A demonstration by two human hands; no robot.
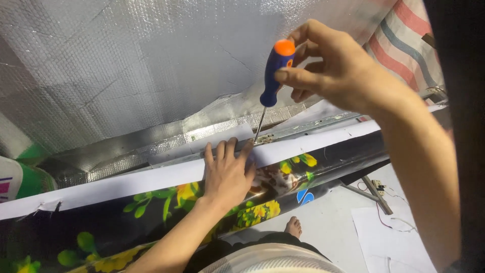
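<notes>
Head camera footage was taken looking down over a long panel [151, 179] with a white edge and a glossy black face printed with yellow flowers and green leaves. Behind it, a crinkled silver foil sheet [126, 60] with a bubbled texture was seen, and a striped red, white and blue cloth [409, 45] at the upper right. The right hand [328, 63] was closed around a screwdriver [273, 76] with a blue handle and orange cap, its thin metal tip set against a small bracket [262, 137] on the panel's edge. The left hand [227, 174] was laid flat on the panel, fingers spread, gripping nothing. A bare foot [293, 226] and loose paper [389, 237] were visible on the pale floor [328, 217] below.
</notes>
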